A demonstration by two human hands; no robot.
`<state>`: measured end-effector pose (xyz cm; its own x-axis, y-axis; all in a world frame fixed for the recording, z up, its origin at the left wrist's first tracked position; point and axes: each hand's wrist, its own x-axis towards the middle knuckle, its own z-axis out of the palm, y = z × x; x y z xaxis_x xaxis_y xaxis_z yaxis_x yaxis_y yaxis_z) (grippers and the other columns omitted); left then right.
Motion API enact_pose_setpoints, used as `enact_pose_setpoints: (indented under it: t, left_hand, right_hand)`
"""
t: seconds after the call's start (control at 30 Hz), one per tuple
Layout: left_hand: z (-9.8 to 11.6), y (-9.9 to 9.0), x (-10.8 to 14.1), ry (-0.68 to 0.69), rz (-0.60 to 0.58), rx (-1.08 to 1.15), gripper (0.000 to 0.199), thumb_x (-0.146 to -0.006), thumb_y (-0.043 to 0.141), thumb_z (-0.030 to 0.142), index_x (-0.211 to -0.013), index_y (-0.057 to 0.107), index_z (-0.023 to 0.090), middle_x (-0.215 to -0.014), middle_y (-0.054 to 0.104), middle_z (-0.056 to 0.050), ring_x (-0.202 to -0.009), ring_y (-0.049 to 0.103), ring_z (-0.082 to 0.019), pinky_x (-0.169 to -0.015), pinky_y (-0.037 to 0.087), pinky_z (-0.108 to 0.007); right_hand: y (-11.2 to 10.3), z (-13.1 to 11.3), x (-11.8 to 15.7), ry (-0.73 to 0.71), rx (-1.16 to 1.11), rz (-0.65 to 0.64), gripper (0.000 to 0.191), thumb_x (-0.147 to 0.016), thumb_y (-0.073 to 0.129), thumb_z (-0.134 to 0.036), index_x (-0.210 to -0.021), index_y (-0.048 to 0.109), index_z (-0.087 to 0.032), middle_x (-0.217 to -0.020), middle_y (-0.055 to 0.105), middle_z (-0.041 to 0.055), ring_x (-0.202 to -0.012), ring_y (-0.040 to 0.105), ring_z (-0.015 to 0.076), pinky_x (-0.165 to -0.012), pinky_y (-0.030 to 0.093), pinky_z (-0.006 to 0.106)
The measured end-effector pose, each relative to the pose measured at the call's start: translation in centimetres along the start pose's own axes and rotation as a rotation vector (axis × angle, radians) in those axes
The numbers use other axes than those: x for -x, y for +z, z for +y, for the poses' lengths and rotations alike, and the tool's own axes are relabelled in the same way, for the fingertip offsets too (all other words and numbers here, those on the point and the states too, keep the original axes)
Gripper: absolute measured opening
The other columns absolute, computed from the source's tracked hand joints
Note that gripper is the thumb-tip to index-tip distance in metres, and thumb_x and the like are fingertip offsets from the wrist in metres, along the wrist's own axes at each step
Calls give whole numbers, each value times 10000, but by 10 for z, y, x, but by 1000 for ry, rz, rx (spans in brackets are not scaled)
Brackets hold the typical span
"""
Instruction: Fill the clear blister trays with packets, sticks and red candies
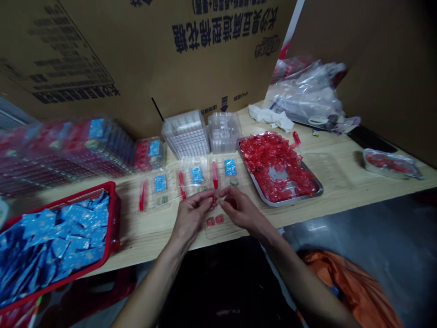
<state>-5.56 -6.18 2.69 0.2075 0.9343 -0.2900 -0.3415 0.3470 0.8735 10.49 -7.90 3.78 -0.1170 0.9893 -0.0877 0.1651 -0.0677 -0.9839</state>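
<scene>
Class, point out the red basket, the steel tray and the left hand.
Red basket point(116, 214), head view, right rim.
Steel tray point(303, 198), head view, front rim.
Left hand point(193, 216), head view, back of hand.

Small red translucent square packet point(215, 199) pinched between fingertips of left hand point(193, 217) and right hand point(241, 210), lower middle of frame. Two matching red packets point(210, 222) lying flat in clear plastic tray point(213, 233) just below.

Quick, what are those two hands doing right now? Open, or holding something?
Left hand: closed, fingertips pinching a small red piece.
Right hand: half closed, fingertips at the piece; cannot tell whether it grips it.
</scene>
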Motion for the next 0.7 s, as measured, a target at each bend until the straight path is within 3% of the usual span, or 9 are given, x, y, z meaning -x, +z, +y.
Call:
enact_pose_setpoints:
  t: [0.13,0.23,0.33,0.47,0.7]
  left_hand:
    - [4,2,8,-18,-114,-12,346,-725,832,305,-1041,781,175,-1045,768,-88,-918,701,-157,-870,533,-259]
    - [8,-3,13,8,-125,-103,340,-755,807,326,-1059,776,177,-1036,761,-92,-923,697,-178,-876,534,-292]
    - [7,-6,20,216,-108,-433,213,-794,762,273,-982,785,175,-937,724,-70,-843,671,-166,-769,533,-269]
    - [-4,0,27,522,-232,-839,224,-910,575,153,-1030,760,194,-952,673,-68,-859,660,-155,-738,520,-254]
    - [-31,9,14,861,-364,-1126,184,-929,544,101,-938,711,179,-887,745,-49,-813,678,-171,-762,525,-293]
  right_hand:
    - [2,3,-1,-112,166,39,145,-838,533,-346,-886,496,-215,-665,516,-44,-575,463,119,-546,323,248]
    - [-9,-4,3,-90,162,15,181,-852,534,-382,-895,523,-207,-642,474,-53,-566,429,117,-536,299,249]
    - [-26,-11,11,4,80,38,254,-837,543,-388,-1000,527,-195,-662,439,-62,-562,399,113,-524,283,246]
    - [-38,-3,19,83,-29,25,357,-736,542,-313,-1067,531,-180,-798,500,-24,-623,445,114,-553,332,250]
    - [-33,14,18,114,-25,71,345,-751,562,-377,-1026,566,-169,-761,508,-14,-628,429,128,-554,321,259]
